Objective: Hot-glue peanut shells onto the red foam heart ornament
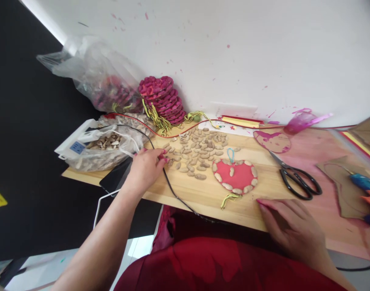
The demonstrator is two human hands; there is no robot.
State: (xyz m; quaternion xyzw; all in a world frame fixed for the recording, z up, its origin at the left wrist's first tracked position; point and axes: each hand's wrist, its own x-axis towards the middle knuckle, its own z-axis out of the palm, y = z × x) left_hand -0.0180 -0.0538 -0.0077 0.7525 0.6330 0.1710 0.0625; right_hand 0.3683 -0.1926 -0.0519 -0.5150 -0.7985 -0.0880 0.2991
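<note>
Red heart points toward person; long axis loop to tassel.

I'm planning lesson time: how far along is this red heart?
Looks done: the heart has its loop, tassel and peanut rim. In hand: the left hand is at the loose peanuts; its grip is unclear. The right hand is near the heart. Probably left: the mostly bare centre, with one peanut, and perhaps colouring, since the stack is pink and these peanuts are plain.
</note>
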